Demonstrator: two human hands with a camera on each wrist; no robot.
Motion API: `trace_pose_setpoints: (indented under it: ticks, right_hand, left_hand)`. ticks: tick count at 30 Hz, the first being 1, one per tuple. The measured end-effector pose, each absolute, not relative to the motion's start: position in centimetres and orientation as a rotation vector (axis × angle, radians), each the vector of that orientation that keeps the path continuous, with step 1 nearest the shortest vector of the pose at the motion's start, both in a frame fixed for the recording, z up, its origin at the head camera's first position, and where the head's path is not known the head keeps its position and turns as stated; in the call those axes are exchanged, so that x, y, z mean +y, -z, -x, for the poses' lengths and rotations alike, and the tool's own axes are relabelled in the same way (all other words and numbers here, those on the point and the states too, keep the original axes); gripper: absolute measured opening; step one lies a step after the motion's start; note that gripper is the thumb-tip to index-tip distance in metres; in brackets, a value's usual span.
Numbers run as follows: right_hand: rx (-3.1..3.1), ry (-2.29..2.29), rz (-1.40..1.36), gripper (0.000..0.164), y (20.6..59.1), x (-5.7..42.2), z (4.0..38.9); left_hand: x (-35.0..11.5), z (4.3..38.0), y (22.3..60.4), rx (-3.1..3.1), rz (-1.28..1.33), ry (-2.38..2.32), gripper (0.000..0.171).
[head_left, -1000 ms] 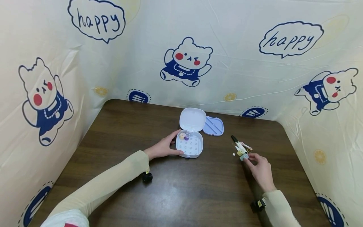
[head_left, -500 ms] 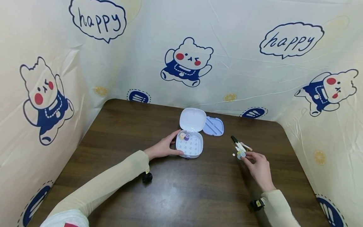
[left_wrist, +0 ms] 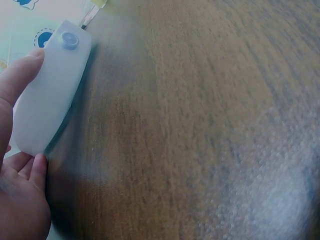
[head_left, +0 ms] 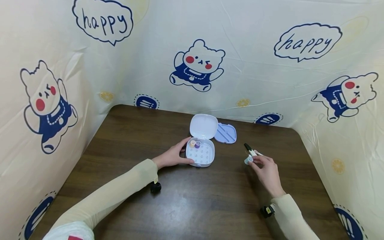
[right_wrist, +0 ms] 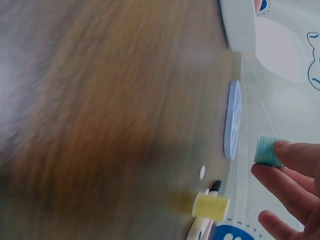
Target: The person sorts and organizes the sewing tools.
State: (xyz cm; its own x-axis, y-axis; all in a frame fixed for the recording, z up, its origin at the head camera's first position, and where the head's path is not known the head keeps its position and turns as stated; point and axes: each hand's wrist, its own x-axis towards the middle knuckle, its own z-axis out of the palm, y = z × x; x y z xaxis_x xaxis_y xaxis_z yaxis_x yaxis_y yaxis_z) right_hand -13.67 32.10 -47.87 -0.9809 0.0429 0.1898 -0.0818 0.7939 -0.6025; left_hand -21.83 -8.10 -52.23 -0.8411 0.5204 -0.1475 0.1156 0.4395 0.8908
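Observation:
A white plastic sewing box (head_left: pixel 200 164) stands on the table with its lid (head_left: pixel 204 126) raised. Inside, a pale orange thread spool (head_left: pixel 192 143) and a purple thread spool (head_left: pixel 197 144) sit at the back left among rows of small pegs. My left hand (head_left: pixel 171 158) grips the box by its left side, the thumb along the front wall and fingers round the back. To the right, my right hand (head_left: pixel 268 173) pinches a teal thread spool (right_wrist: pixel 268 151) between thumb and fingers, above the table. A yellow thread spool (right_wrist: pixel 211 206) stays on the table below that hand.
A lavender tray (head_left: pixel 226 134) with slots lies behind the box, to its right. Near the right hand are a white stick with a dark cap (head_left: pixel 247 146) and a small white disc (right_wrist: pixel 202 172). Patterned cloth (head_left: pixel 255 83) closes off the table's back and sides.
My right hand has lifted the teal thread spool off the small pile and carried it a little leftward and away from me. The left hand and the box have not moved.

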Motion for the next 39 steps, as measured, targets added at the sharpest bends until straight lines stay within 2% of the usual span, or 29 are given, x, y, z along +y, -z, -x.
trace_pose_setpoints:
  ticks: [29, 39]
  right_hand:
    - [-2.766, -0.977, -0.292, 0.022, 47.4, 26.0, 17.5]
    - [-2.798, -0.983, -0.286, 0.023, 47.4, 24.1, 18.7]
  left_hand:
    - [-8.1, 21.7, 52.0, 2.293, -0.523, -1.366, 0.106]
    - [-8.1, 21.8, 52.3, 2.293, -0.511, -1.369, 0.106]
